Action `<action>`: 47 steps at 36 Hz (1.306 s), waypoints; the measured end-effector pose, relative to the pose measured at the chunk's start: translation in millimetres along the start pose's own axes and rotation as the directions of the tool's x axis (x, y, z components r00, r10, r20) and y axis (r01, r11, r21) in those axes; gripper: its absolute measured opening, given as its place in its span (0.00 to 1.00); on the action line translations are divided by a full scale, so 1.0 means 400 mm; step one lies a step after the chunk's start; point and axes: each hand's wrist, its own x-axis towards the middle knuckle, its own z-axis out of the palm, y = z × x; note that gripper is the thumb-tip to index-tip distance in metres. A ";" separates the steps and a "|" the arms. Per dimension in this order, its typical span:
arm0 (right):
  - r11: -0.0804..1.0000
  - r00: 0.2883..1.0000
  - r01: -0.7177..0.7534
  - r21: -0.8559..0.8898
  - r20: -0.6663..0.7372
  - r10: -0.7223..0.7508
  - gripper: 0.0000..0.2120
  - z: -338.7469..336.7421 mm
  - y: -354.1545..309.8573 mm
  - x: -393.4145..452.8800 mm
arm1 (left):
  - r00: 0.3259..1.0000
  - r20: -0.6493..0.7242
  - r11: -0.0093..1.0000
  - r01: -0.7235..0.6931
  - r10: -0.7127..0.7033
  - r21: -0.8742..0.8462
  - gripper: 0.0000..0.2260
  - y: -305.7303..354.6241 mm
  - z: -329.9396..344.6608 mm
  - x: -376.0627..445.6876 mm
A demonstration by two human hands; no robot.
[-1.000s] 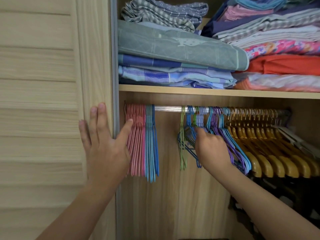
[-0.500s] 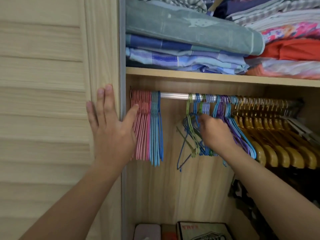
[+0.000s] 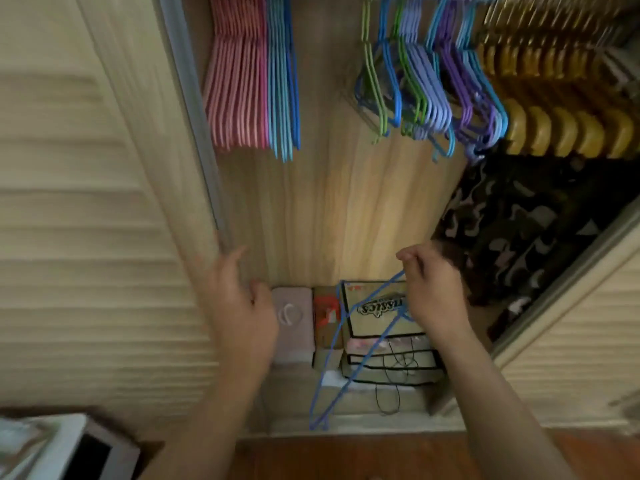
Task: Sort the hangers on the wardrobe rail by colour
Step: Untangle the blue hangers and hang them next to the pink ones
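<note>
My right hand (image 3: 431, 292) is low in the wardrobe, shut on a blue wire hanger (image 3: 349, 344) that dangles down in front of the boxes. My left hand (image 3: 239, 306) hangs open beside the door edge, holding nothing. At the top, pink hangers (image 3: 235, 81) and light blue hangers (image 3: 282, 81) hang grouped at the left. A mixed bunch of green, blue and purple hangers (image 3: 426, 81) hangs in the middle, and yellow hangers (image 3: 561, 98) fill the right. The rail itself is out of frame.
Cardboard boxes (image 3: 381, 327) and a pale pink case (image 3: 292, 323) sit on the wardrobe floor. Dark patterned clothing (image 3: 519, 230) hangs at the right. Slatted sliding doors (image 3: 86, 237) flank the opening; a white object (image 3: 69, 448) sits bottom left.
The view has tipped down to the wardrobe floor. My right hand has come down from the mixed bunch holding a blue hanger. My left hand has left the door edge and dropped lower.
</note>
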 end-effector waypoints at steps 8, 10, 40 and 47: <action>0.859 0.983 -0.174 0.481 0.033 0.181 0.13 -0.050 0.057 -0.042 | 0.611 0.613 0.866 0.346 -0.500 0.362 0.15 -0.317 0.061 -0.227; 0.811 0.967 -0.226 0.540 0.023 0.255 0.13 -0.060 0.086 -0.043 | 0.547 0.656 0.855 0.345 -0.519 0.388 0.08 -0.329 0.044 -0.230; 0.980 0.595 -0.194 0.052 0.800 0.075 0.18 0.046 -0.015 -0.214 | 0.123 0.742 0.079 0.992 -0.659 -0.094 0.09 -0.010 0.121 -0.145; 0.990 0.629 -0.118 -0.073 0.766 0.132 0.16 0.053 -0.007 -0.223 | 0.142 0.716 0.162 0.986 -0.684 -0.041 0.13 0.035 0.124 -0.130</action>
